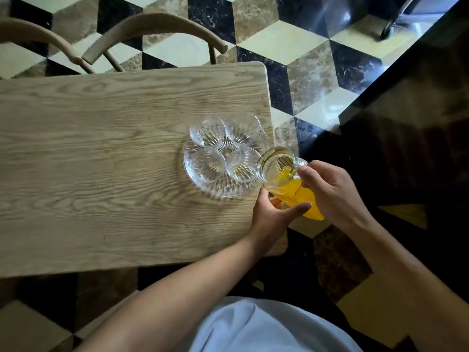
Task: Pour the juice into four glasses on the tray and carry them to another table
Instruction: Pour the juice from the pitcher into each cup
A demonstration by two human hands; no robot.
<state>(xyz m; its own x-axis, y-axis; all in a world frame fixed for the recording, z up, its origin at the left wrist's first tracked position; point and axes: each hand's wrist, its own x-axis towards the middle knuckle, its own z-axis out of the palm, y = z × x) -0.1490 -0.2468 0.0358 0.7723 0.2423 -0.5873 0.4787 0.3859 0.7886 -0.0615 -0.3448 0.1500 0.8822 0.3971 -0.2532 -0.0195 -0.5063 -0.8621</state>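
Tilting the jug [286,179] toward four empty glasses [225,148] on the tray [218,191].
Left hand [271,214] cups the jug's base, right hand [332,189] grips its handle — juice [299,196] nears the spout; a fast tip could overshoot the nearest rim.

Both hands [332,189] tilt juice jug [286,179] beside glasses [241,165] on tray [218,191].

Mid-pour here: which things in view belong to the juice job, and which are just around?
In the job: jug of juice, held by right hand and left hand; four empty glasses; glass tray; wooden table.

Just around: two chairs; dark counter.
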